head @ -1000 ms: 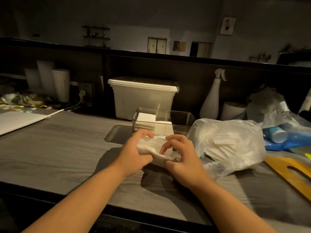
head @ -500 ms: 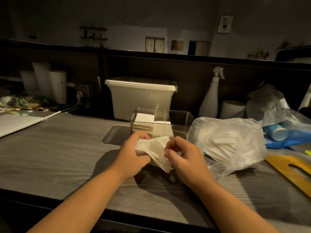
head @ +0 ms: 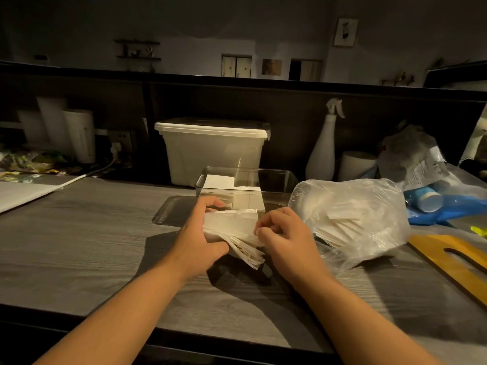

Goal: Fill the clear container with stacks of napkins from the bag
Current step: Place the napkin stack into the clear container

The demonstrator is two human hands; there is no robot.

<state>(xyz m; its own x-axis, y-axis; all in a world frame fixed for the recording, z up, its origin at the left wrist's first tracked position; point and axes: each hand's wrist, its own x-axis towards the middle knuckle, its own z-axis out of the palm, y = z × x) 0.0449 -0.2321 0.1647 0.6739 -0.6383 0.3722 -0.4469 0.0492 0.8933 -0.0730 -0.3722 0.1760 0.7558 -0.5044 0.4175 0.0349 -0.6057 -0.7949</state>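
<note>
Napkin stack (head: 232,233): frame centre, apparently lifted off the tabletop (head: 79,233), just in front of the clear container (head: 276,175). Its lower edges are fanned, not squared.

Left hand (head: 197,238) grips the stack's left end, fingers curled over the top. Right hand (head: 284,238) pinches the right edge.

The container holds two loaded stacks (head: 237,196) in its left part; the right part looks bare. The bag (head: 369,206), right of centre, still has napkins.

Step, as judged: tidying a stack before loading. The next move calls for aligning the edges, then lowering the stack over the near rim beside the loaded stacks without splaying.
</note>
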